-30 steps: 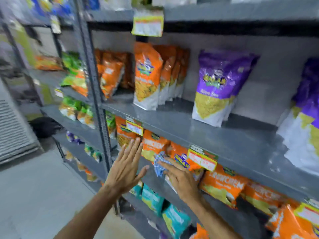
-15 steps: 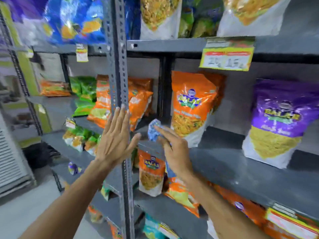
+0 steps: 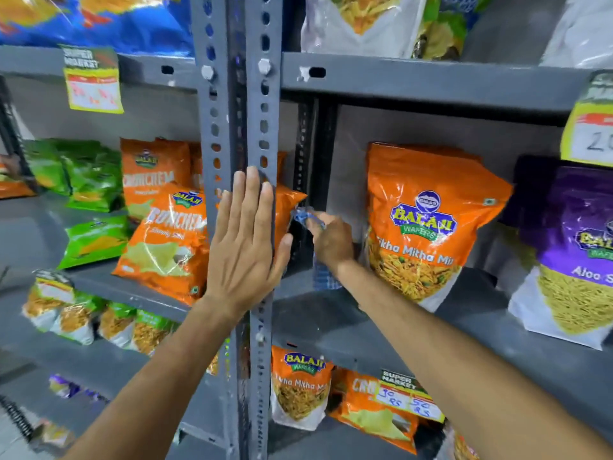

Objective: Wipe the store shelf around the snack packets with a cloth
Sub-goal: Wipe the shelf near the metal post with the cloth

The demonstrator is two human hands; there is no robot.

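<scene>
Left hand lay flat, fingers spread, against the grey perforated metal upright at frame centre. Right hand, just right of it, was closed around a blue-and-white checked cloth at the back corner of the grey metal shelf; part of the cloth hung below the wrist. An orange Balaji Tikha Mitha Mix packet stood just right of that hand, a purple snack packet at the right edge.
</scene>
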